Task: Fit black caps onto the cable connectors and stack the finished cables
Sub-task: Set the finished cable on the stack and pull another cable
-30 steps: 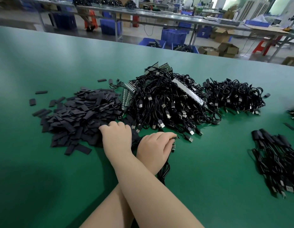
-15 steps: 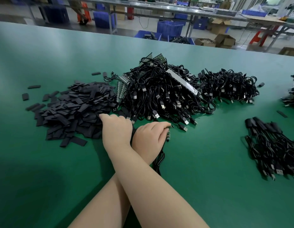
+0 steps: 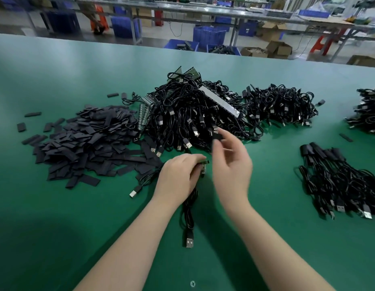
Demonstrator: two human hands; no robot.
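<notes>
Head view: we are looking down at a smooth green table and counting two bare hands, one pile of caps and four heaps of cables.
Left hand: we are curling our fingers round one thin black cable just behind its small connector, which is sticking out past our fingertips; the cord is trailing toward us and ending in a flat metal USB plug lying on the table.
Right hand: we are pinching one black cap between thumb and forefinger, just above and right of the connector; the hand is blurred.
Caps: one loose pile of flat, matte, rectangular black sleeves is lying to the left, too many to count.
Uncapped cables: one large glossy tangled heap and a smaller one are sitting behind our hands.
Finished cables: one stack is lying at the right, capped ends together.
Far right: one more heap is showing, cut off by the edge.
</notes>
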